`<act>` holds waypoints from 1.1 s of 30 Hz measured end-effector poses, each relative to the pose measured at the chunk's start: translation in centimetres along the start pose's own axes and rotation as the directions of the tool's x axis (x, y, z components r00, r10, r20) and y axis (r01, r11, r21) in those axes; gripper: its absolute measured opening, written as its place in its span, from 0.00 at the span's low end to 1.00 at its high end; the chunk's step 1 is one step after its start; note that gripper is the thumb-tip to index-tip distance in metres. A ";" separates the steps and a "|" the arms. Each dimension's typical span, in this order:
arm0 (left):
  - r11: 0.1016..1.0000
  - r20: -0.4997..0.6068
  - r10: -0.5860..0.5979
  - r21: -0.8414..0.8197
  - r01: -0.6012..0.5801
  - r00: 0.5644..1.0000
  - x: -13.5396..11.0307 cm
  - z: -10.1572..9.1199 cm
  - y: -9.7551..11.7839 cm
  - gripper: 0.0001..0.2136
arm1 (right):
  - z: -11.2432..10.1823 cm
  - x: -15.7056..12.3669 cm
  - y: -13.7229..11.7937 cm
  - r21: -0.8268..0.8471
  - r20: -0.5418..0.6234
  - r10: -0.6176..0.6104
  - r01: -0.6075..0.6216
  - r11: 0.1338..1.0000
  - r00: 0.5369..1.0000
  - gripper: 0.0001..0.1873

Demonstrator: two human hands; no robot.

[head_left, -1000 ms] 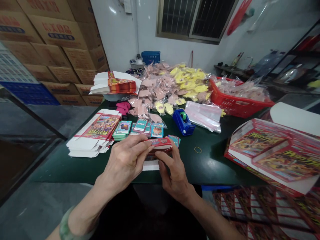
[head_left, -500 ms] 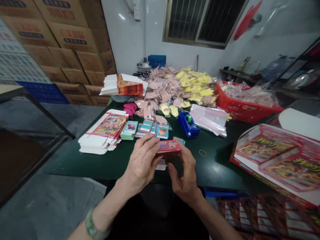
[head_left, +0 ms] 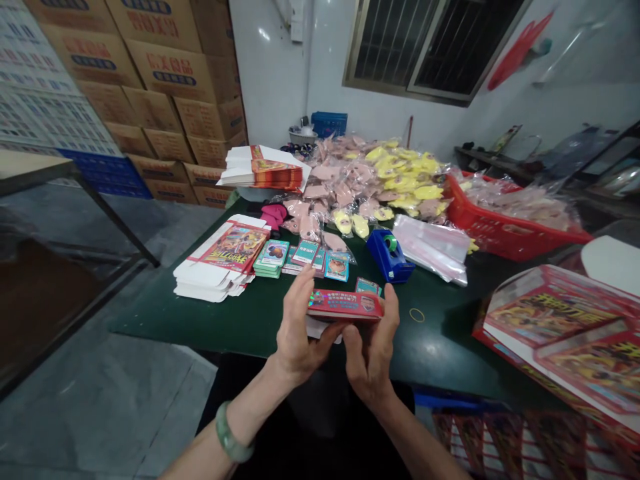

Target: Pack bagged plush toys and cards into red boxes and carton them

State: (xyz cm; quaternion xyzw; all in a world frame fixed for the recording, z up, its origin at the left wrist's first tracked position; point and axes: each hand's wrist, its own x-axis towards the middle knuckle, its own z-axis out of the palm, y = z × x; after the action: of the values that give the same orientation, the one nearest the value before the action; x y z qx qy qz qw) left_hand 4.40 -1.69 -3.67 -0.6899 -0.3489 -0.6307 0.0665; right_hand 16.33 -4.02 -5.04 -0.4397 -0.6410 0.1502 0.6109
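Note:
A small red printed carton (head_left: pixel 345 304) is held between my two hands over the table's front edge, its narrow printed side facing up. My left hand (head_left: pixel 300 327) grips its left end, with the thumb underneath. At the other end my right hand (head_left: pixel 373 347) holds it with fingers along the side and thumb below. A white flap (head_left: pixel 317 328) shows under the carton. Just beyond lie stacks of picture cards (head_left: pixel 271 259), more cards (head_left: pixel 337 265) and a few cards (head_left: pixel 369 286) partly behind the carton.
Flat red-and-white cartons (head_left: pixel 220 260) are stacked on the left. A blue tape dispenser (head_left: pixel 390 257), clear plastic bags (head_left: pixel 430 248) and a rubber band (head_left: pixel 417 315) lie to the right. Bagged pink and yellow toys (head_left: pixel 345 180) heap behind. A red basket (head_left: pixel 520 230) and large display box (head_left: pixel 560 333) stand right.
The carton has been turned so more of its printed narrow side faces me. My left hand has shifted from over its top to its left end; the camera view has swung slightly left.

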 end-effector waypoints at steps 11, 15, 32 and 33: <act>0.983 0.066 -0.021 -0.181 0.033 0.998 1.2 0.0 -1.3 0.24 | 0.0 0.0 -0.1 0.052 -0.038 0.044 -0.042 0.998 0.998 0.24; 0.987 0.107 -0.007 -0.156 0.024 0.994 2.0 -1.0 -2.2 0.15 | -1.2 2.3 0.6 -0.066 0.038 -0.082 0.084 0.994 0.996 0.20; 0.924 0.183 -0.267 -0.231 0.305 0.946 0.3 -2.2 -0.3 0.13 | -7.3 8.8 4.5 0.117 0.072 0.231 -0.238 0.964 0.970 0.18; 0.929 0.174 -0.263 -0.221 0.298 0.949 0.5 -2.2 -0.3 0.13 | -8.4 9.8 5.9 0.021 -0.036 0.326 -0.325 0.945 0.945 0.18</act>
State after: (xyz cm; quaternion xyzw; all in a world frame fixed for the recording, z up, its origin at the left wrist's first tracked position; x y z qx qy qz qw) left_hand 2.38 -2.50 -2.90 -0.6788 -0.3673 -0.6214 -0.1349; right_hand 27.53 3.76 -1.21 -0.5378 -0.5465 0.2451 0.5934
